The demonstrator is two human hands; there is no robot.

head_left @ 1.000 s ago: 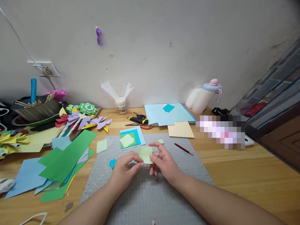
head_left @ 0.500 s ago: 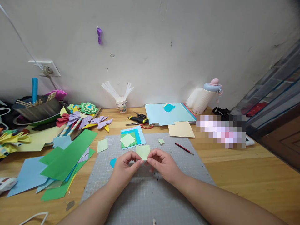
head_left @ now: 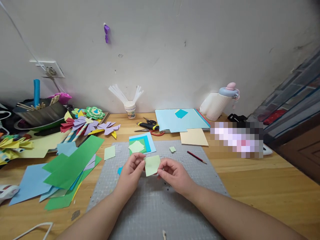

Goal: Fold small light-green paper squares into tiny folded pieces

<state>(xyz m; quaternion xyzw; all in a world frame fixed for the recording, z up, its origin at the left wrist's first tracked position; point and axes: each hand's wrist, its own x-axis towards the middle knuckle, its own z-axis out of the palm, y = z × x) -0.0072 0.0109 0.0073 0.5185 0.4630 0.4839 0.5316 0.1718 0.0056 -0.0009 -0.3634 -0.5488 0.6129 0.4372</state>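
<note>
A small light green paper square (head_left: pixel 152 165) is held up over the grey cutting mat (head_left: pixel 155 210). My left hand (head_left: pixel 132 169) pinches its left edge between thumb and fingers, and my right hand (head_left: pixel 173 173) pinches its lower right edge. Behind my left hand lies a stack of blue and green paper squares (head_left: pixel 149 142) with pale green pieces (head_left: pixel 136 147) on top. A bit of bright blue paper (head_left: pixel 120 170) is partly hidden by my left hand. Another pale green square (head_left: pixel 109 153) rests farther left, and a small green cut-out (head_left: pixel 172 149) lies beyond my right hand.
A red pencil (head_left: pixel 196 157) lies at the mat's right. Scissors (head_left: pixel 150 121), a yellow-black cutter (head_left: pixel 148 126) and light blue sheets (head_left: pixel 172 121) sit at the back. Green paper strips (head_left: pixel 75 165) are piled left. A cup of white sticks (head_left: pixel 130 110) and a bottle (head_left: pixel 220 103) stand by the wall.
My left hand has shifted from the square's bottom edge up to its left side. The square is now turned slightly, with more of its face showing. My right hand has barely moved.
</note>
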